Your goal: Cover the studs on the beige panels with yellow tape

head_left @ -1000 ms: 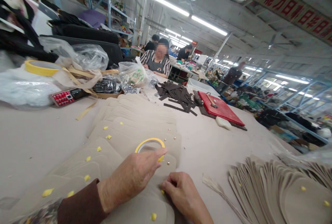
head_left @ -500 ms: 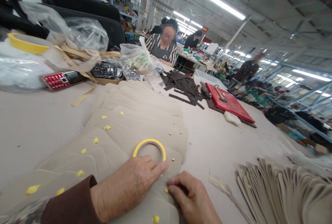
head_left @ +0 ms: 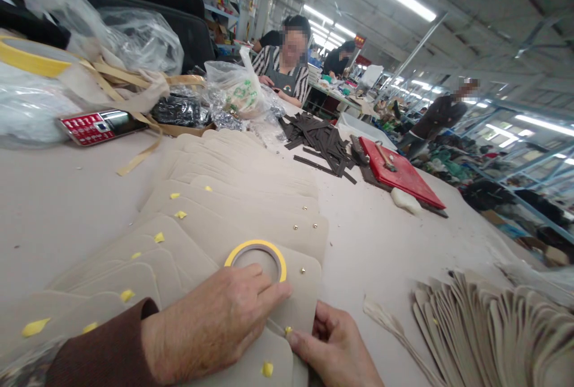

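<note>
My left hand (head_left: 215, 324) lies on the overlapped beige cut pieces (head_left: 233, 207), fingers loosely curled, fingertips touching a small roll of yellow tape (head_left: 256, 257) that rests on top of them. My right hand (head_left: 332, 348) is at the near edge of the front piece, thumb and fingers pinched by a small yellow tape bit (head_left: 287, 331). Other yellow tape bits (head_left: 180, 214) dot the pieces. Small metal studs (head_left: 303, 270) show on the nearest ones.
A fanned stack of beige pieces (head_left: 493, 327) lies at the right. Farther back are dark strips (head_left: 320, 139), a red board (head_left: 399, 174), a red phone (head_left: 96, 125), a big yellow tape roll (head_left: 27, 59) and plastic bags (head_left: 237, 97). A person in a striped top (head_left: 280, 73) sits across the table.
My view has tipped downward. My left fingers have settled against the small tape roll, and my right hand has slid slightly right along the front piece's edge.
</note>
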Available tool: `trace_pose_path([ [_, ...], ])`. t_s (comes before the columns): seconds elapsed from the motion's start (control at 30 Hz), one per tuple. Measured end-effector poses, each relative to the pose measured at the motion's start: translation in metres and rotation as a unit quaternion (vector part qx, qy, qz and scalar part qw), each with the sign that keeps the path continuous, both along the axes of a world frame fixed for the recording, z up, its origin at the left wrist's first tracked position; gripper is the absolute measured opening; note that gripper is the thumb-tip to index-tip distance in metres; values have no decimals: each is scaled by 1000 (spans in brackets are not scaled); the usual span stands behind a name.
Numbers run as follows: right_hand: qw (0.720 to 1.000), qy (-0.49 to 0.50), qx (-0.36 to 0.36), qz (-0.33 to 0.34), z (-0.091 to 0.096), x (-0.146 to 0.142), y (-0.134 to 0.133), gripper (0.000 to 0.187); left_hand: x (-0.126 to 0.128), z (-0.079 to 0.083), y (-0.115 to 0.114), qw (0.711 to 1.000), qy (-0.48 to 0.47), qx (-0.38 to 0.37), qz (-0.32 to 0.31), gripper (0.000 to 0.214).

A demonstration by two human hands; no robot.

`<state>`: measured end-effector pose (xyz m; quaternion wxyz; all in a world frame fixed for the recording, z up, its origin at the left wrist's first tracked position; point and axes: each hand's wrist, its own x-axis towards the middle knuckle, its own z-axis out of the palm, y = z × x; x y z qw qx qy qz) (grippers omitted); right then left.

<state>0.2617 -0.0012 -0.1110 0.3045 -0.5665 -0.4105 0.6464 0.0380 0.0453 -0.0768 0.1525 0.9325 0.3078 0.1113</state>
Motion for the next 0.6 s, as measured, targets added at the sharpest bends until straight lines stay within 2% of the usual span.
trace_pose_path([
  [0.1,997,-59,10,48,1,-5,-2,24,0,4,-1,1000,-2,-14,-3,37],
  [0.2,986,-151,34,55,5,-9,-3,22,0,3,-2,1000,-10,-15,-1,37],
  [0.27,982,-173,49,56,8,-11,-3,24,0,2,-2,1000,-15,-17,-3,36],
  [0.43,985,-155,63,52,16,-11,-3,25,0,5,-1,1000,-10,-24,-10,34],
  [0.6,994,-95,27,39,18,-12,-2,25,-1,5,-1,1000,-11,-22,-11,32],
])
